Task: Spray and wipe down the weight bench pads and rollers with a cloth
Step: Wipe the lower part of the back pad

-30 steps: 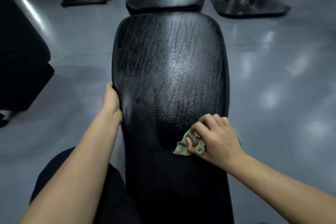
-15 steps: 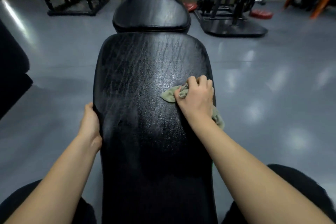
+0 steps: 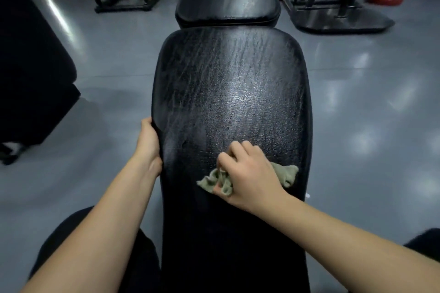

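Long pad [image 3: 234,107] runs straight away from the person, long axis fore-aft. Right hand [image 3: 247,171] clenches the cloth [image 3: 287,173], pressed on the pad's near-right; unwiped length lies ahead. Left hand [image 3: 148,140] grips the left edge. Half a second ago the cloth was farther up.

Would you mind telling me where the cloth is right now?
In the head view, the cloth lies bunched under the right hand on the long black pad, toward its right edge.

No readable text, labels, brands or numbers anywhere in view.
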Demonstrator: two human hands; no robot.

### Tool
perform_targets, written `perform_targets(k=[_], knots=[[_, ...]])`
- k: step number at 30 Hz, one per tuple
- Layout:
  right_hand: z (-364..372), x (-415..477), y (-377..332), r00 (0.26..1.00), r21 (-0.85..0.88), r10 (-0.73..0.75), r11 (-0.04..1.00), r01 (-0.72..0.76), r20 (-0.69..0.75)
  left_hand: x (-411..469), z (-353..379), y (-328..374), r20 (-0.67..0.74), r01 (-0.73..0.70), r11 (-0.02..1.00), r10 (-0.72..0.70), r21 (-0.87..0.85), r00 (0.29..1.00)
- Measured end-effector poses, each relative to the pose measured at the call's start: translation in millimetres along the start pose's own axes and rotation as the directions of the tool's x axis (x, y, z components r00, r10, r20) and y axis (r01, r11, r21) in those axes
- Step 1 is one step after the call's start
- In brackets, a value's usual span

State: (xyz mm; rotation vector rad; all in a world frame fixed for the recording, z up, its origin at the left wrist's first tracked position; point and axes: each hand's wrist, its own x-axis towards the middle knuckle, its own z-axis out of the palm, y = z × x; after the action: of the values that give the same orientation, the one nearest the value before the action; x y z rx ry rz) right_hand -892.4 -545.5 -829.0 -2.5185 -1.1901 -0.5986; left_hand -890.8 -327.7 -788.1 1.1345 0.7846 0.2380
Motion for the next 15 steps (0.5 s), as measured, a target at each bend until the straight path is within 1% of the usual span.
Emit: perform_targets(k=[2, 4, 7, 9, 11, 15], knots=[[-9.1, -13.8, 20.2, 0.999, -0.071, 0.036, 0.997, -0.036, -0.01, 0.5, 1.3, 1.9, -0.006, 0.02, 1.0, -0.02, 0.0, 1.0], [-16.3, -13.9, 48.9, 0.987, -0.103, 0.144, 0.983, -0.151, -0.076, 1.7, 0.1, 1.7, -0.011, 0.028, 1.0, -0.027, 0.004, 1.0], [-21.2, 3.9, 83.2, 0.935, -0.098, 0.317, 0.937, -0.334, -0.158, 7.6, -2.4, -0.6, -0.005, 0.029, 1.0, -0.029, -0.005, 1.0], [-19.6, 17.0, 89.6, 0.893, -0.067, 0.4, 0.905, -0.421, -0.206, 11.0, -3.2, -2.0, -0.01, 0.015, 1.0, -0.015, -0.002, 1.0], [-14.5, 35.7, 84.9, 0.869, -0.033, 0.437, 0.889, -0.456, -0.234, 17.8, -5.4, -4.1, -0.021, 0.009, 1.0, -0.009, -0.009, 1.0], [3.3, 90.0, 48.0, 0.885, 0.054, 0.415, 0.909, -0.413, -0.21, 24.9, -5.4, -5.1, -0.01, 0.029, 0.999, -0.03, -0.029, 1.0]])
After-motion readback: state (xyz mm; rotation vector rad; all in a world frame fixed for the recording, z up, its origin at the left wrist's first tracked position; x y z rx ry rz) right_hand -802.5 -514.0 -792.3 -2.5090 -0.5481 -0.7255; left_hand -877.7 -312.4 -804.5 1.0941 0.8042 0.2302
